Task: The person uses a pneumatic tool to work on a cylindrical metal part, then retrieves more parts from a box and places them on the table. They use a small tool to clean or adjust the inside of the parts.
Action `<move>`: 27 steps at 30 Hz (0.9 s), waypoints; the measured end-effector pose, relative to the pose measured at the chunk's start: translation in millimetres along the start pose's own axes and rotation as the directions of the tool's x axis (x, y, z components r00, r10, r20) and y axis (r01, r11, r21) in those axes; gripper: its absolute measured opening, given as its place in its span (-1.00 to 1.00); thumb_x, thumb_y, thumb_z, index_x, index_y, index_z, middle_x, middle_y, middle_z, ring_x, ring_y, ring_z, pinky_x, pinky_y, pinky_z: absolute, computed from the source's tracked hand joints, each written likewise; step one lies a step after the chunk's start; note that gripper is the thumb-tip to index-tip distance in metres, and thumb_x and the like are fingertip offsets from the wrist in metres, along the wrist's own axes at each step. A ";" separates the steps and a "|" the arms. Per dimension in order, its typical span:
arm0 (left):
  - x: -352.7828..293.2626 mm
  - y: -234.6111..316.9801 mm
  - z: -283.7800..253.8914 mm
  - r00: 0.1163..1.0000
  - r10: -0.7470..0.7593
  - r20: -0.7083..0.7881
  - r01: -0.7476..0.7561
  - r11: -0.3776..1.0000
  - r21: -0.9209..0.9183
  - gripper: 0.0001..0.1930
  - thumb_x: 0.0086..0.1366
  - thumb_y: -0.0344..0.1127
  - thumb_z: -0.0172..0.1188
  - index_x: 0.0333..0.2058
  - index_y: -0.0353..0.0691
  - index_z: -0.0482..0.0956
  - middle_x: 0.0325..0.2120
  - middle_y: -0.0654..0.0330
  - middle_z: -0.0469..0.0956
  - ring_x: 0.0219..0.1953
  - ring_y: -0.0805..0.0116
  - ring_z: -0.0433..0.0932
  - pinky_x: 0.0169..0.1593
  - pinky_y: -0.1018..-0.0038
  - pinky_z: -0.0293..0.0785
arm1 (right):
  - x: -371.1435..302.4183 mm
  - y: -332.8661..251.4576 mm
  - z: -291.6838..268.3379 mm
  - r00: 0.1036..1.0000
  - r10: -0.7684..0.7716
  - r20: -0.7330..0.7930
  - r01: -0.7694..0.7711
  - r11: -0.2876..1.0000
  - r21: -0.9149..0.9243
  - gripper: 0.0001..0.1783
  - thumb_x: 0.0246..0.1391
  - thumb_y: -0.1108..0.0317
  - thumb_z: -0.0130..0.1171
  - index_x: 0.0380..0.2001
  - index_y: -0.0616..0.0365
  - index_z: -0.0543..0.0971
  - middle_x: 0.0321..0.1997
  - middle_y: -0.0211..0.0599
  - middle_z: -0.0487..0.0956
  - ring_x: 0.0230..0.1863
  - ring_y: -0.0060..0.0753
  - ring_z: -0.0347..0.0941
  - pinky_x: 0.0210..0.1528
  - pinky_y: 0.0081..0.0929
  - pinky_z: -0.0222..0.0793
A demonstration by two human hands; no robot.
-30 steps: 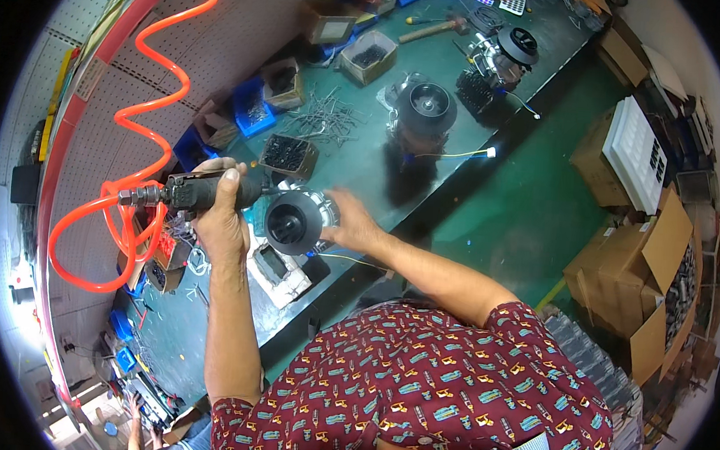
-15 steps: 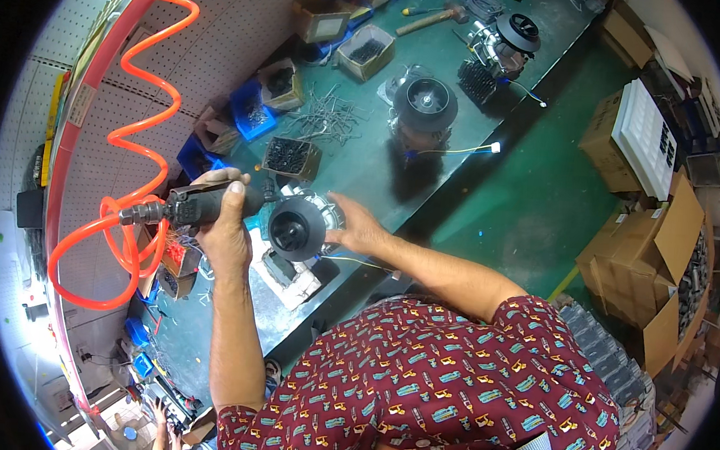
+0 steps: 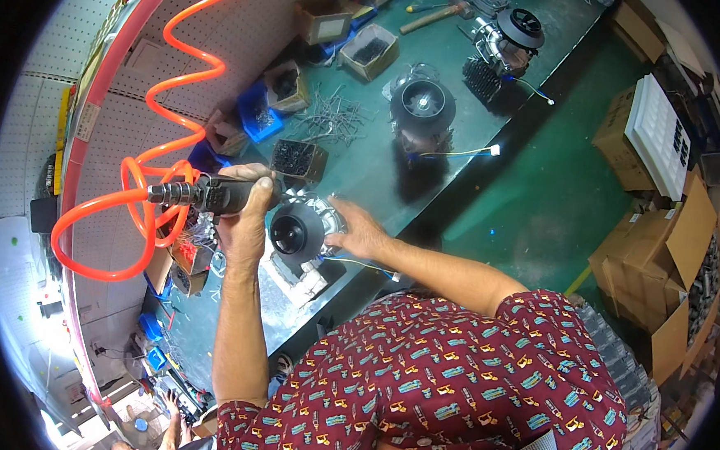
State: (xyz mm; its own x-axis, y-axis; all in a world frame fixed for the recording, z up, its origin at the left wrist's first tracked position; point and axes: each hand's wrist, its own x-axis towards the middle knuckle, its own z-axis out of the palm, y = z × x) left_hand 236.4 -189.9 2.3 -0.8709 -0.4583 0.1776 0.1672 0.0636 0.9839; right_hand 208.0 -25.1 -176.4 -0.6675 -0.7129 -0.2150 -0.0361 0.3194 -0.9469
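My left hand (image 3: 244, 230) is wrapped round a dark air screwdriver (image 3: 218, 193). A coiled orange air hose (image 3: 193, 50) hangs beside the tool, and its loop reaches the metal fitting at the tool's back end. The tool's front end is by the far side of a blower motor (image 3: 314, 230), where its tip is hard to make out. My right hand (image 3: 361, 230) grips the right side of this silver motor, whose round black fan wheel faces up. A white holder (image 3: 298, 291) lies under and in front of the motor. A thin cable with a plug trails to the right.
Two more blower motors, one near (image 3: 422, 105) and one farther (image 3: 507, 40), stand on the green bench. Boxes of screws (image 3: 300, 157), loose metal rods (image 3: 334, 116) and a hammer (image 3: 439, 17) lie behind. Cartons (image 3: 646, 259) stand at right. Another person's hand (image 3: 172, 403) shows at lower left.
The view has shifted slightly, so the bench things sit a little differently. My left hand and the air screwdriver have moved a little to the right, closer over the motor; my right hand keeps its grip.
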 end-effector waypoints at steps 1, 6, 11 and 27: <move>-0.2 -0.9 -0.2 1.000 -0.002 -0.006 0.002 1.000 -0.001 -0.75 0.28 -0.53 0.30 -0.13 -0.19 0.46 -0.18 0.16 0.56 -0.10 0.34 0.55 0.10 0.33 0.50 | -0.1 0.9 -0.6 1.000 -0.012 -0.003 0.012 1.000 0.006 0.01 -0.09 0.15 0.49 0.40 0.22 0.27 0.44 0.12 0.30 0.47 0.05 0.20 0.49 -0.22 0.12; -4.6 -1.2 0.4 0.999 0.013 -0.046 -0.013 1.000 0.003 -0.73 0.25 -0.56 0.31 -0.14 -0.18 0.47 -0.18 0.17 0.56 -0.09 0.35 0.54 0.11 0.33 0.48 | 0.3 2.1 1.5 1.000 -0.025 -0.010 0.025 0.999 0.025 0.02 -0.08 0.14 0.49 0.43 0.12 0.24 0.44 0.07 0.30 0.45 0.05 0.22 0.47 -0.17 0.16; -9.9 16.4 5.2 0.986 0.057 -0.156 -0.025 0.979 0.204 -0.67 0.18 -0.48 0.39 -0.07 -0.23 0.58 -0.16 0.18 0.61 -0.08 0.39 0.56 0.10 0.39 0.48 | -2.0 2.1 3.4 0.996 -0.054 -0.075 0.058 0.997 0.053 0.06 -0.11 0.14 0.51 0.42 0.17 0.22 0.44 0.10 0.28 0.45 0.09 0.21 0.48 -0.14 0.14; -144.3 33.9 -42.0 0.900 0.099 -0.425 -0.088 0.995 0.044 -0.65 0.25 -0.54 0.32 -0.02 -0.21 0.45 -0.13 0.11 0.59 -0.04 0.30 0.56 0.13 0.31 0.47 | -16.6 -2.4 12.8 0.986 0.163 0.042 -0.166 0.902 0.398 0.03 -0.15 0.20 0.62 0.29 0.41 0.28 0.11 -0.11 0.59 0.13 -0.34 0.52 0.23 -0.42 0.41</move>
State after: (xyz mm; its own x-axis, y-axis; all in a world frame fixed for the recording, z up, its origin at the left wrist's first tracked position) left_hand 387.1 -158.9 9.1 -0.5703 -0.7831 0.2480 0.2228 0.1431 0.9643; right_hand 228.8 -22.0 -173.6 -0.6323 -0.6773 -0.3761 0.3739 0.1583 -0.9138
